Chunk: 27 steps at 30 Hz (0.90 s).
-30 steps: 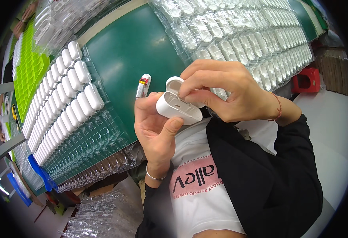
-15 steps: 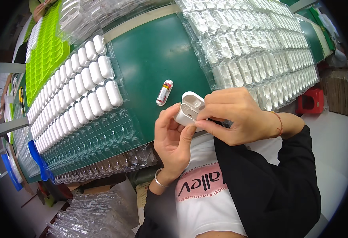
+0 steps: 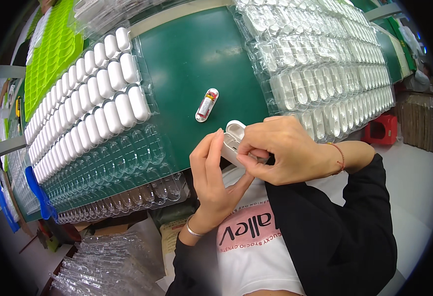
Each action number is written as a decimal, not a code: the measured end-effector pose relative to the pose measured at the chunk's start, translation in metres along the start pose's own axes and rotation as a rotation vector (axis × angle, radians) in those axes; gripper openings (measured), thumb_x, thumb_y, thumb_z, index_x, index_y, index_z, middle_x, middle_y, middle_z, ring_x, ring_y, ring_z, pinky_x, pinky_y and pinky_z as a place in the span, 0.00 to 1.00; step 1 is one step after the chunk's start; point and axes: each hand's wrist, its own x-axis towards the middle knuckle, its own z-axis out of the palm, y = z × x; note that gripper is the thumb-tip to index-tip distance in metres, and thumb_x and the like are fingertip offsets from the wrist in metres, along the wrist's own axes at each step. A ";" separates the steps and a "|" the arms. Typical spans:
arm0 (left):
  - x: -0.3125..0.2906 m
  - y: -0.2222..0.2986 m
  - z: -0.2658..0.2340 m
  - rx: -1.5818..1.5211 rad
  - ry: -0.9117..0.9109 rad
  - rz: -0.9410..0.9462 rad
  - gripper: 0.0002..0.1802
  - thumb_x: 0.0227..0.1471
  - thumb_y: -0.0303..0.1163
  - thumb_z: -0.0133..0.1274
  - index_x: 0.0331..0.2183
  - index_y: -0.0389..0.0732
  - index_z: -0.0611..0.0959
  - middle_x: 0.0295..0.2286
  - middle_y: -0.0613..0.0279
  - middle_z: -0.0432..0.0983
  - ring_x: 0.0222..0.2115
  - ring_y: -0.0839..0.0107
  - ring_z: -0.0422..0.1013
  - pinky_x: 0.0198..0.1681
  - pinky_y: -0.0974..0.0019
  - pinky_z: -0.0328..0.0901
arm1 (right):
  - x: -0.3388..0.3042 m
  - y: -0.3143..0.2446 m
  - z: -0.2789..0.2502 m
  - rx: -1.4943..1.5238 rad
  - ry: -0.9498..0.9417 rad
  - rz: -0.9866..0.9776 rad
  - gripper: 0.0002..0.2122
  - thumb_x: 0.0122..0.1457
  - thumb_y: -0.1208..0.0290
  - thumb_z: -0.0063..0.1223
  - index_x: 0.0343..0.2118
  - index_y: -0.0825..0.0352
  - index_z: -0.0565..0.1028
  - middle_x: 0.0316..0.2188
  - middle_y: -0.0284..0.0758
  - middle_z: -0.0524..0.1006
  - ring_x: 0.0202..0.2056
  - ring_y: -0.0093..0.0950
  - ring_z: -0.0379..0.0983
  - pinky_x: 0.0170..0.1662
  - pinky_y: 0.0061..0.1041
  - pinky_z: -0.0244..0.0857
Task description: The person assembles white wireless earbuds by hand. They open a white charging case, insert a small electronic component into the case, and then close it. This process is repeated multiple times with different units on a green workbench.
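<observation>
A small white earbud charging case (image 3: 231, 144) with its lid raised is held between my two hands, just off the table's near edge. My left hand (image 3: 214, 175) grips its body, fingers along the left side and thumb beneath. The fingertips of my right hand (image 3: 285, 148) are closed in a pinch at the case's right side, partly covering its inside. Whether they hold a smaller part there is hidden. Beyond the case, a white rounded shell with a battery and red and yellow parts inside (image 3: 207, 105) lies on the green table (image 3: 177, 64).
On the left, a clear tray (image 3: 150, 143) holds rows of white rounded shells (image 3: 110, 116). Clear trays of open white shells (image 3: 325, 81) cover the right side. Green trays (image 3: 56, 44) lie far left. A red stool (image 3: 381, 129) stands right; clear packaging (image 3: 108, 261) is piled below the table.
My right fingertips have shifted slightly left over the case, and my left fingers have straightened along its side. The view has moved a little, so the table's contents sit higher.
</observation>
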 end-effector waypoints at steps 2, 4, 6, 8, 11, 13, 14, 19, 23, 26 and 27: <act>-0.004 -0.003 0.000 0.002 0.051 -0.010 0.43 0.32 0.25 0.73 0.52 0.30 0.72 0.46 0.45 0.69 0.44 0.55 0.71 0.43 0.60 0.69 | 0.002 -0.001 0.002 -0.016 -0.044 -0.001 0.04 0.49 0.73 0.60 0.24 0.64 0.76 0.17 0.31 0.72 0.19 0.33 0.70 0.24 0.31 0.61; -0.007 -0.004 -0.003 0.002 0.080 -0.040 0.43 0.31 0.27 0.74 0.51 0.31 0.74 0.45 0.46 0.70 0.42 0.56 0.72 0.40 0.61 0.71 | 0.007 -0.003 0.000 0.023 -0.075 -0.008 0.05 0.50 0.71 0.60 0.24 0.65 0.77 0.19 0.34 0.75 0.21 0.37 0.73 0.25 0.33 0.65; -0.013 -0.003 -0.008 0.007 0.098 -0.100 0.44 0.30 0.30 0.75 0.51 0.31 0.74 0.44 0.47 0.71 0.40 0.57 0.73 0.38 0.61 0.71 | 0.023 0.002 -0.009 0.122 -0.103 -0.029 0.05 0.51 0.70 0.60 0.25 0.65 0.77 0.20 0.35 0.75 0.22 0.38 0.74 0.25 0.34 0.65; -0.016 0.001 -0.012 -0.005 0.109 -0.146 0.45 0.28 0.32 0.77 0.50 0.31 0.75 0.43 0.48 0.72 0.40 0.58 0.73 0.39 0.61 0.72 | 0.049 0.019 -0.015 -0.034 0.014 -0.228 0.04 0.51 0.76 0.63 0.29 0.65 0.78 0.24 0.31 0.74 0.25 0.28 0.70 0.26 0.27 0.63; -0.020 0.000 -0.017 -0.030 0.093 -0.159 0.45 0.28 0.33 0.77 0.50 0.32 0.75 0.42 0.49 0.72 0.40 0.58 0.73 0.39 0.61 0.72 | 0.073 0.043 -0.019 -0.332 -0.104 -0.426 0.07 0.49 0.76 0.62 0.31 0.65 0.77 0.31 0.31 0.76 0.34 0.30 0.71 0.33 0.29 0.67; -0.021 0.000 -0.020 -0.033 0.073 -0.160 0.46 0.28 0.29 0.76 0.51 0.31 0.74 0.44 0.52 0.70 0.41 0.63 0.73 0.41 0.64 0.73 | 0.087 0.054 -0.013 -0.424 -0.144 -0.559 0.08 0.49 0.76 0.61 0.33 0.65 0.77 0.34 0.31 0.75 0.39 0.32 0.71 0.37 0.30 0.68; -0.023 0.001 -0.021 -0.030 0.069 -0.168 0.46 0.28 0.27 0.75 0.52 0.31 0.73 0.44 0.53 0.70 0.42 0.65 0.73 0.42 0.66 0.73 | 0.096 0.061 -0.010 -0.414 -0.232 -0.583 0.08 0.49 0.77 0.60 0.34 0.65 0.77 0.35 0.31 0.75 0.41 0.33 0.70 0.38 0.30 0.68; -0.026 -0.002 -0.020 -0.048 0.110 -0.180 0.45 0.28 0.33 0.77 0.50 0.32 0.75 0.42 0.49 0.72 0.40 0.58 0.73 0.40 0.61 0.72 | 0.130 0.067 -0.015 -0.381 -0.636 -0.467 0.14 0.44 0.87 0.54 0.35 0.66 0.79 0.36 0.32 0.75 0.45 0.35 0.69 0.43 0.29 0.69; -0.017 0.004 -0.018 -0.020 0.094 -0.144 0.45 0.28 0.33 0.77 0.50 0.32 0.75 0.42 0.49 0.72 0.40 0.58 0.73 0.39 0.61 0.73 | 0.149 0.063 -0.017 -0.377 -0.600 -0.558 0.12 0.45 0.87 0.54 0.33 0.67 0.80 0.37 0.33 0.75 0.46 0.34 0.69 0.43 0.29 0.69; -0.016 0.001 -0.014 -0.055 0.085 -0.087 0.47 0.27 0.30 0.77 0.52 0.32 0.73 0.45 0.50 0.70 0.43 0.62 0.73 0.41 0.65 0.75 | 0.144 0.065 -0.010 -0.367 -0.280 -0.435 0.04 0.51 0.78 0.57 0.30 0.68 0.79 0.36 0.36 0.75 0.41 0.37 0.72 0.42 0.33 0.68; -0.015 -0.001 -0.013 -0.049 0.092 -0.073 0.46 0.27 0.31 0.77 0.51 0.32 0.74 0.45 0.50 0.70 0.42 0.62 0.74 0.39 0.65 0.76 | 0.142 0.063 -0.008 -0.367 -0.163 -0.349 0.04 0.53 0.74 0.58 0.29 0.68 0.79 0.35 0.37 0.76 0.39 0.38 0.73 0.41 0.34 0.68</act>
